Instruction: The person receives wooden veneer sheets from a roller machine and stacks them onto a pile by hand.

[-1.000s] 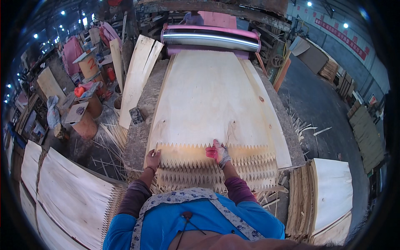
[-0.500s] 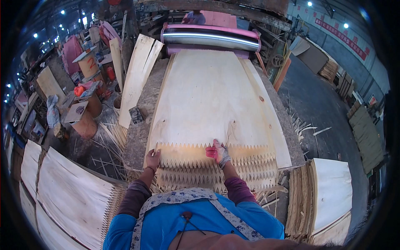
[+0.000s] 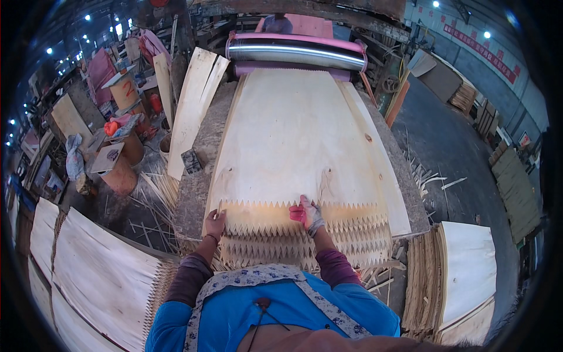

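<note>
A broad, pale wood veneer sheet with a zigzag-cut near edge lies on a stack of similar veneer sheets, their toothed edges stepped toward me. At the sheet's near left corner, my left hand is bare and closed on the edge, thumb on top. My right hand, in a pink and grey glove, pinches the toothed edge right of its middle. The far end of the sheet reaches up to a shiny metal roller with pink-edged ends.
Beyond the roller a person is partly visible. More veneer stacks stand at lower left and lower right. Brown drums and wood scraps are on the left floor. A long veneer strip leans beside the table.
The person beyond the roller has shifted slightly to the right. Both my hands keep the same place on the veneer sheet.
</note>
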### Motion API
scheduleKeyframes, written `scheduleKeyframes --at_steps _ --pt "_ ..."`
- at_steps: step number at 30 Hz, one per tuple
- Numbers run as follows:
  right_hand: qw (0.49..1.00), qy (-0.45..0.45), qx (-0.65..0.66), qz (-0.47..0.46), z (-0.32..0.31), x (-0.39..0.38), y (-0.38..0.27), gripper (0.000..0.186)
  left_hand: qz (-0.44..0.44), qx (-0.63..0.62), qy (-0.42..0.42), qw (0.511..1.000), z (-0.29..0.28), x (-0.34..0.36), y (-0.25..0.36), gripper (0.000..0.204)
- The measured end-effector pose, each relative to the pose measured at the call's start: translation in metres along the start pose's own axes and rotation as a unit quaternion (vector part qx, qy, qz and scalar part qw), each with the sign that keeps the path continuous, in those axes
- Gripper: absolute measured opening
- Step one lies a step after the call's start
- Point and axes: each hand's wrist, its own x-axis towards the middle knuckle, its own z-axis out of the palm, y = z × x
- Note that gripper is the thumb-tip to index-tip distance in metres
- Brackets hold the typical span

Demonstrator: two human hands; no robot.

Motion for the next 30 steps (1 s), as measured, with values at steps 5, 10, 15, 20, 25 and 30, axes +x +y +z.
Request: scheduleKeyframes --at_steps 5,10,15,20,25,30 --pt "1.000 -0.007 -0.006 0.004 0.001 0.001 0.001 0.035 0.029 0.023 0.017 0.999 -0.001 0.011 -0.018 0.048" --pt "1.000 -0.010 -0.006 0.006 0.000 0.001 0.000 0.038 0.023 0.007 0.009 1.000 -0.001 0.014 -0.023 0.050" --pt "1.000 -0.007 -0.004 0.005 0.000 0.000 0.000 0.036 0.011 0.008 0.002 1.000 -0.001 0.005 -0.010 0.051" --pt "1.000 -0.007 0.005 0.009 -0.001 0.003 0.002 0.035 0.015 0.004 0.011 1.000 -0.001 0.003 -0.006 0.049" --pt "1.000 -0.008 -0.001 0.004 0.001 0.001 0.001 0.035 0.006 0.009 0.010 1.000 -0.002 0.002 -0.004 0.049" --pt "1.000 -0.008 -0.006 0.012 -0.002 0.004 0.002 0.034 0.026 0.020 0.010 0.999 -0.002 0.000 0.000 0.046"
